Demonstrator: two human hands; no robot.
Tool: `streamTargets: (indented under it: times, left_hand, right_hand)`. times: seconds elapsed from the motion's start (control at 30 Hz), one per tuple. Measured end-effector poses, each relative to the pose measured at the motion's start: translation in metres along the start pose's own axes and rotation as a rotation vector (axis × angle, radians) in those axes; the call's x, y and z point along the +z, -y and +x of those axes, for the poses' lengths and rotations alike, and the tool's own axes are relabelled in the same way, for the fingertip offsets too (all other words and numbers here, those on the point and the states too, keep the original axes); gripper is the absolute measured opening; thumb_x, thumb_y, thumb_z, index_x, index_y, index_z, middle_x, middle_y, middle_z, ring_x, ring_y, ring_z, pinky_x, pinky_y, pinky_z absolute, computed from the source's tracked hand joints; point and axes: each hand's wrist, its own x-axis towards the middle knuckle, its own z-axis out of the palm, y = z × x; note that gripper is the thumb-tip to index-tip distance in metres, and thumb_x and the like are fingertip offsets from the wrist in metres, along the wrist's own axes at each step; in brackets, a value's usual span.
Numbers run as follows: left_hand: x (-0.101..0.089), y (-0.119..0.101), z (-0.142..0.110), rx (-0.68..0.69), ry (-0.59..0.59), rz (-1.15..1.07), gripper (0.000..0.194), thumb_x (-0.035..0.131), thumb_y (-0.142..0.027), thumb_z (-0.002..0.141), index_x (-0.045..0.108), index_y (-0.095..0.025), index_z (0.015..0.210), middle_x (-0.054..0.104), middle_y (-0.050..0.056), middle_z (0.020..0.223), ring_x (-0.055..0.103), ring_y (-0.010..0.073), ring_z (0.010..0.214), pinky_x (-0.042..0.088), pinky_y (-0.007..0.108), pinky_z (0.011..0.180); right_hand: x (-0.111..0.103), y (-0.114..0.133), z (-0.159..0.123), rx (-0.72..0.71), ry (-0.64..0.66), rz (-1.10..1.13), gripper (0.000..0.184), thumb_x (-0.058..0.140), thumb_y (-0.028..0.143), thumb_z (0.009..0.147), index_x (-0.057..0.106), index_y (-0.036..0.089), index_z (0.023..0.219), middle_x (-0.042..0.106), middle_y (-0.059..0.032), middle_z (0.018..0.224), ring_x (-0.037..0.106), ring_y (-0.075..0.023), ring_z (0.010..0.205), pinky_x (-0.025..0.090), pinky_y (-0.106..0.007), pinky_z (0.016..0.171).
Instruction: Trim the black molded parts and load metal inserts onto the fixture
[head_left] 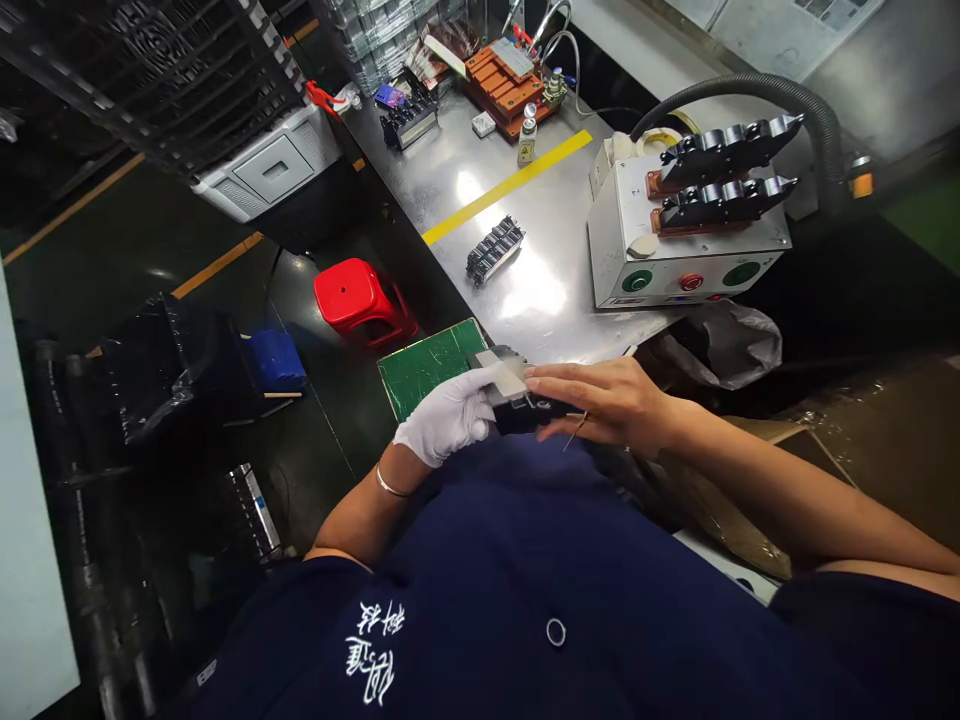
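My left hand (448,415), in a white glove, grips a small black part (525,412) with a pale rectangular pad (507,378) on top, held close to my body above the table's near edge. My bare right hand (600,400) rests its fingers flat over the same black part from the right, and a thin pin or wire (576,431) pokes out below its fingers. A green cutting mat (427,362) lies just beyond my left hand.
On the steel table (525,210) lie a black ribbed part (494,249), a white control box (675,240) with two black parts on copper fixtures, a yellow tape line, an orange fixture (510,85) and small bottles. A red stool (352,297) stands on the floor at left.
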Motion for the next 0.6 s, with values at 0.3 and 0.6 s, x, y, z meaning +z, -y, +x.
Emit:
streamTargets:
  times: [0.3, 0.6]
  left_hand:
    - [0.014, 0.013, -0.006, 0.705, -0.483, 0.703, 0.033, 0.069, -0.049, 0.079, 0.067, -0.016, 0.075, 0.064, 0.000, 0.075, 0.055, 0.0117, 0.071, 0.046, 0.023, 0.066]
    - [0.021, 0.006, -0.014, 0.617, -0.322, 0.737, 0.044, 0.073, -0.058, 0.069, 0.068, -0.014, 0.070, 0.064, 0.002, 0.069, 0.055, 0.0119, 0.064, 0.045, 0.024, 0.062]
  right_hand:
    - [0.026, 0.004, 0.008, 0.424, -0.277, 0.301, 0.042, 0.068, 0.054, 0.080, 0.070, 0.018, 0.102, 0.075, -0.0051, 0.082, 0.068, -0.0152, 0.062, 0.052, -0.024, 0.055]
    - [0.010, 0.014, 0.010, 0.392, -0.110, 0.405, 0.013, 0.060, 0.023, 0.090, 0.072, 0.019, 0.087, 0.073, -0.0008, 0.074, 0.064, -0.0101, 0.062, 0.047, -0.021, 0.058]
